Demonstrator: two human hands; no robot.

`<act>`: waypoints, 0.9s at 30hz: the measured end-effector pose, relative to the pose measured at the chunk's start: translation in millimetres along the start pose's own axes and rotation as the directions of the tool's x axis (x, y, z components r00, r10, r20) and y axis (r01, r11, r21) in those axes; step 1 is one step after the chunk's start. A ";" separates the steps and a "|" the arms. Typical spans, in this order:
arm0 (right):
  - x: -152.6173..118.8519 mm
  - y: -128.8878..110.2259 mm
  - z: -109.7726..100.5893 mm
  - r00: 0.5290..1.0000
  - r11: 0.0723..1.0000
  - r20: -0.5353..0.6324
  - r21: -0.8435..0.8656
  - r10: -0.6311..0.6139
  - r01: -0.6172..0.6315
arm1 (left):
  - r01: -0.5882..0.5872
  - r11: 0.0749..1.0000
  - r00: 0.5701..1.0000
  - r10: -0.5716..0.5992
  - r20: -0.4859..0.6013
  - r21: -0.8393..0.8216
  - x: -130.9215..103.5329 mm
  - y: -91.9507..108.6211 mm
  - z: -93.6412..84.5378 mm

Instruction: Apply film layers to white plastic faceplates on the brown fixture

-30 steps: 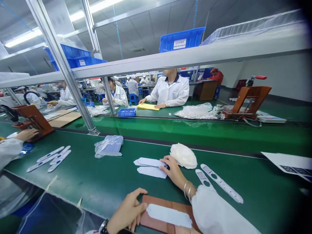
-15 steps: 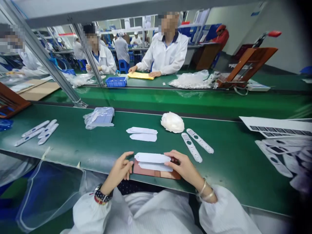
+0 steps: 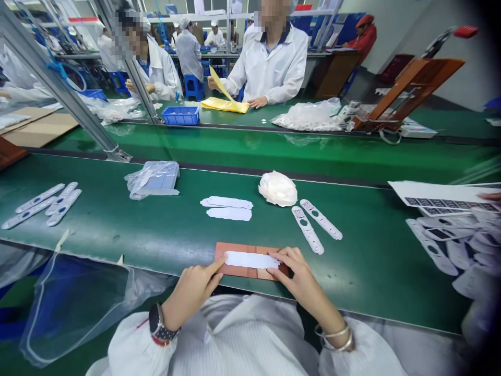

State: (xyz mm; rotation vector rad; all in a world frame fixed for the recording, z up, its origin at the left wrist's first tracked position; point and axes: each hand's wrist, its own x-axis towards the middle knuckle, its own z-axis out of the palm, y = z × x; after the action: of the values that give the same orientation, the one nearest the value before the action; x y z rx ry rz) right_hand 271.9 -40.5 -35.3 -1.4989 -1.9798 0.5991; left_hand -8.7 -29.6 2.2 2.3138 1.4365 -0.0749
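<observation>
A thin white strip with shaped ends (image 3: 250,259) lies along a reddish-brown block (image 3: 235,247) at the table's near edge. My left hand (image 3: 198,284) touches the strip's left end with its outstretched index fingertip. Its thumb is apart, at the block's lower left edge, and the other fingers are curled. At the strip's right end, my right hand (image 3: 295,269) grips it between thumb and fingers. Beyond the block lie more white strips (image 3: 229,214), partly overlapping. Two white remote-shaped panels (image 3: 308,230) with round dark holes lie to the right of them.
A crumpled white bundle (image 3: 277,189) and a plastic-wrapped stack (image 3: 156,178) lie farther back. Several panels (image 3: 47,203) are at the left; more panels (image 3: 438,248) and printed sheets (image 3: 430,198) at the right. A co-worker (image 3: 274,68) handles yellow sheets (image 3: 225,104) across the green divider.
The strip has come down flat onto the block, covering the lower piece seen before. My left hand has moved in to touch its left end. The co-worker opposite has lifted a yellow sheet.
</observation>
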 end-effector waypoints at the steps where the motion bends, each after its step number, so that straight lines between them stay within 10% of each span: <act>1: -0.5 -0.1 0.2 1.000 1.000 -0.004 -0.005 0.003 -0.003 | -0.003 1.000 1.000 0.003 0.006 0.007 0.4 -0.2 -0.4; 10: -11.7 -12.8 10.9 0.988 0.996 -0.145 -0.071 0.050 -0.061 | -0.012 0.996 0.997 0.006 0.072 0.083 1.6 3.1 -1.6; 20: -35.0 -30.9 35.3 0.935 0.838 -0.344 -0.534 -0.089 -0.117 | -0.025 0.996 0.995 0.016 0.103 0.082 2.6 3.0 0.4; 27: -22.4 -28.3 30.3 0.934 0.935 -0.330 -0.267 0.139 -0.233 | 0.058 0.973 0.998 -0.056 0.019 -0.224 6.0 -5.7 4.3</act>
State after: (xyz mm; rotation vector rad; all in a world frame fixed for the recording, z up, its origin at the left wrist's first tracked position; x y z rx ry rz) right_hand 235.8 -69.9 -42.8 -1.8567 -1.7520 0.1216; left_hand -10.2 -24.0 -5.0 2.0864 1.4263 0.0543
